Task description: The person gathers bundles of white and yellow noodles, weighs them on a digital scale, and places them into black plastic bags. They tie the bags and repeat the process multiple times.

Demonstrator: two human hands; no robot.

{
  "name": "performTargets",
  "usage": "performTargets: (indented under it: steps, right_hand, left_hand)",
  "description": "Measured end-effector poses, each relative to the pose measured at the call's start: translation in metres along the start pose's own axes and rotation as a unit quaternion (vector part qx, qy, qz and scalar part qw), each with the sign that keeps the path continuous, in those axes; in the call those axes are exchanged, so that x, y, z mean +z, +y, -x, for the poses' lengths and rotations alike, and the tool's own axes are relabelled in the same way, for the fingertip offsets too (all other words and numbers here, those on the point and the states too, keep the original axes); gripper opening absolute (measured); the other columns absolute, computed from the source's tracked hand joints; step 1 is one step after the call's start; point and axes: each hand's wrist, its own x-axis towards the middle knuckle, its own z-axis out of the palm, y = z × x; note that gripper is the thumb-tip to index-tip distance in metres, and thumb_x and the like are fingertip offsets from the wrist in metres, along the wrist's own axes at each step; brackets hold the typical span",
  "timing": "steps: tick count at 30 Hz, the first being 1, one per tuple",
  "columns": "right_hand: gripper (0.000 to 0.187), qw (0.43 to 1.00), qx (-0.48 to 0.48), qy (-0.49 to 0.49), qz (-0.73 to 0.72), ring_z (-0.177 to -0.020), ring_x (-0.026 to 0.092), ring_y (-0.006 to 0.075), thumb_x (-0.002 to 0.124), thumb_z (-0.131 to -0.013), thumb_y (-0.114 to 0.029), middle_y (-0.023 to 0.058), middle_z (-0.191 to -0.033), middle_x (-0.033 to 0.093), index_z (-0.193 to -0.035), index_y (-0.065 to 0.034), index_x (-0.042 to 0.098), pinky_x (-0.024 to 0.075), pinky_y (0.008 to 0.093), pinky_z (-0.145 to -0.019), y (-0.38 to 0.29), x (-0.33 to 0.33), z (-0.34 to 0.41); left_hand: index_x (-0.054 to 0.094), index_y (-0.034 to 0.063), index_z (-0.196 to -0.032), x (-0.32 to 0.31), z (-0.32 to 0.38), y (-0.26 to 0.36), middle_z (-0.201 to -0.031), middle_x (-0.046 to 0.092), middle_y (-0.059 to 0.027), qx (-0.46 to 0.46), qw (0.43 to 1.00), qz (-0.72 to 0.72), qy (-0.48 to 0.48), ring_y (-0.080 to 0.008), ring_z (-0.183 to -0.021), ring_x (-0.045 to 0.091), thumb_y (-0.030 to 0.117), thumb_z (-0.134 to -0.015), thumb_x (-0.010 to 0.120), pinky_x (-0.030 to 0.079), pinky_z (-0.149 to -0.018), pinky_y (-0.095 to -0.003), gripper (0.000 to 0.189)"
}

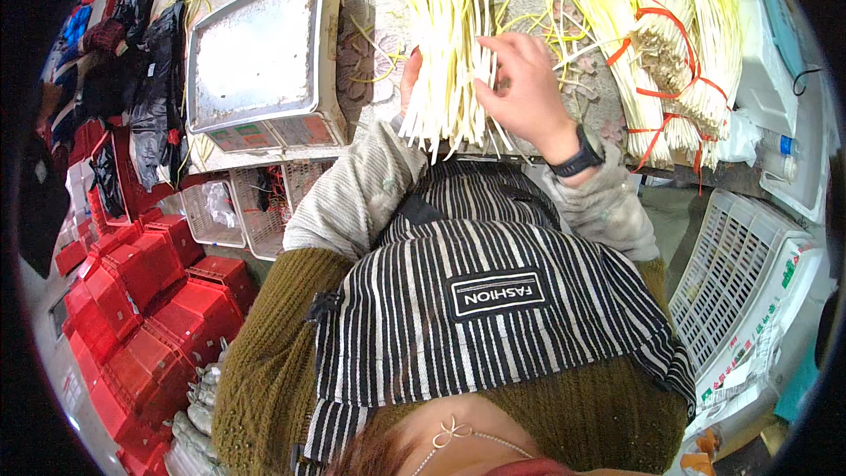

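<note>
A loose bundle of yellow chives with pale stems [439,66] lies before me, its cut ends towards my apron. My left hand [411,79] holds the bundle from its left side, its fingers mostly hidden behind the stems. At the right side of the bundle, my right hand [529,82] has thumb and fingertips curled on a few stems at the edge. Further right on the table lie thick bundles of the same chives [661,66], bound with red ties. Left of my left hand stands a scale with a metal pan [258,53].
Loose stems lie scattered on the patterned table cover [370,89]. White foam boxes [760,46] stand at the far right, above a white plastic crate [720,264]. Black plastic bags [155,92] hang at the left. Red crates [158,304] and pale baskets [254,211] are below.
</note>
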Motion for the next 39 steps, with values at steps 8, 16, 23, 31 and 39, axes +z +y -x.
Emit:
performTargets:
  steps: [8, 16, 23, 31, 39]
  right_hand:
    - [0.007, 0.992, -0.073, -0.016, 0.1, -0.091, 0.057, 0.0308, 0.06, -0.075, -0.009, 0.007, -0.079, 0.056, -0.081, -0.0064, 0.063, 0.0496, 0.0401, -0.08, 0.0, 0.018, 0.017]
    - [0.006, 0.945, 0.036, -0.192, -0.261, -0.079, 0.059, 0.0258, 0.066, -0.081, -0.001, 0.0088, -0.083, 0.062, -0.084, -0.0032, 0.061, 0.0478, 0.0346, -0.072, -0.027, -0.04, 0.066]
    - [0.005, 0.682, 0.189, -0.086, -0.701, -0.067, 0.057, 0.0193, 0.058, -0.093, -0.004, 0.0124, -0.09, 0.062, -0.096, -0.0001, 0.058, 0.0469, 0.0293, -0.062, -0.022, -0.1, 0.057]
    - [0.024, 0.982, 0.164, -0.017, -0.09, -0.066, 0.06, 0.024, 0.071, -0.079, -0.022, 0.009, -0.073, 0.061, -0.086, -0.0013, 0.061, 0.0495, 0.0357, -0.064, 0.041, 0.028, -0.013]
    - [0.011, 0.977, 0.128, 0.016, -0.172, -0.069, 0.061, 0.0294, 0.07, -0.078, -0.013, 0.0136, -0.075, 0.06, -0.083, -0.0035, 0.068, 0.0497, 0.0387, -0.064, 0.032, 0.027, -0.014]
  left_hand:
    - [0.042, 0.0019, -0.14, 0.005, -0.001, -0.008, -0.134, 0.053, -0.0222, -0.025, 1.0, 0.016, 0.009, -0.0337, -0.12, 0.054, 0.047, -0.093, 0.045, 0.042, -0.105, -0.0457, 0.065]
    - [0.038, -0.0052, -0.136, 0.01, -0.011, -0.005, -0.102, 0.055, -0.0068, -0.165, 0.966, 0.198, 0.033, -0.0175, -0.094, 0.057, 0.021, -0.082, 0.066, 0.039, -0.106, -0.0404, 0.067]
    - [0.036, -0.0022, -0.141, 0.008, -0.012, -0.01, -0.13, 0.054, -0.014, -0.129, 0.988, 0.043, 0.07, -0.0274, -0.119, 0.055, 0.036, -0.083, 0.062, 0.038, -0.108, -0.0447, 0.074]
    - [0.049, -0.0002, -0.133, -0.01, -0.007, 0.0, -0.126, 0.059, -0.0207, -0.091, 0.994, 0.062, 0.027, -0.0329, -0.112, 0.061, 0.036, -0.087, 0.059, 0.047, -0.101, -0.0478, 0.059]
    - [0.055, 0.0001, -0.127, -0.026, -0.005, 0.005, -0.119, 0.064, -0.0187, -0.062, 0.995, 0.034, 0.068, -0.032, -0.106, 0.064, 0.034, -0.087, 0.059, 0.051, -0.095, -0.0462, 0.052]
